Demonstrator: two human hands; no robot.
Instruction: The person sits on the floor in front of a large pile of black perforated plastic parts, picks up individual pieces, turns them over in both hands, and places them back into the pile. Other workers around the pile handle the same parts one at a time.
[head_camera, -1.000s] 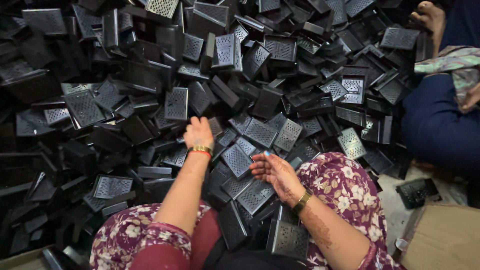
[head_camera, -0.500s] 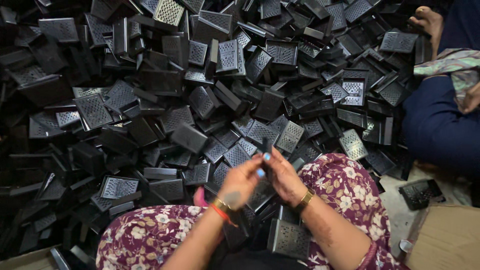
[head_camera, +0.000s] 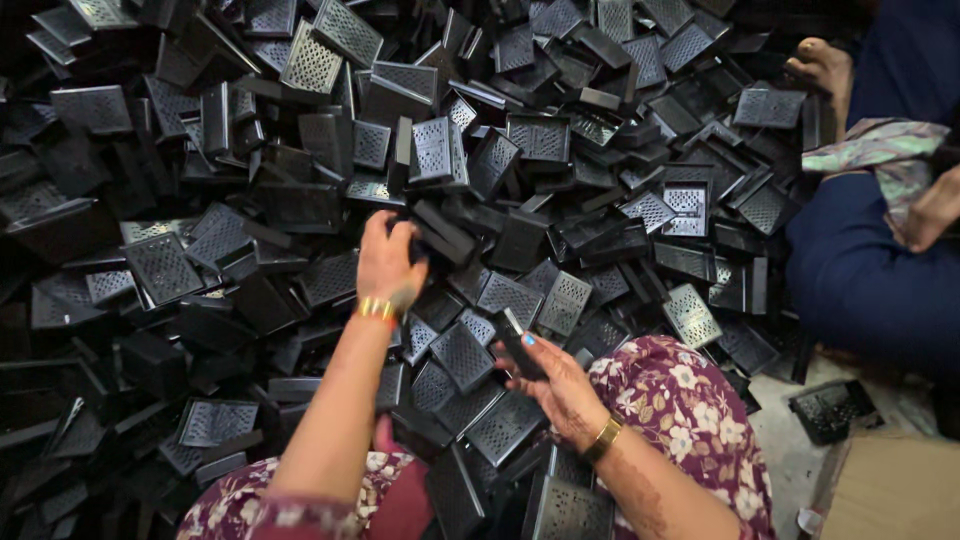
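**Sorting station: black perforated covers on the floor**

The floor (head_camera: 800, 460) carries one loose heap of black covers (head_camera: 560, 180), each a shallow plate with a perforated face. No bin or tray holds them; the heap itself is the only store, and pieces lie flat, tilted and on edge in no order.

The left hand (head_camera: 388, 262) reaches out over the middle of the heap, fingers curled down onto a black piece (head_camera: 425, 235) there. Whether it is gripped or only touched cannot be told.

The right hand (head_camera: 555, 385) sits at the near edge of the heap, close to the floral-clothed knee (head_camera: 680, 400), partly closed around one narrow black cover (head_camera: 518, 342) held upright.

Right of the heap sits another person in blue (head_camera: 870, 280).
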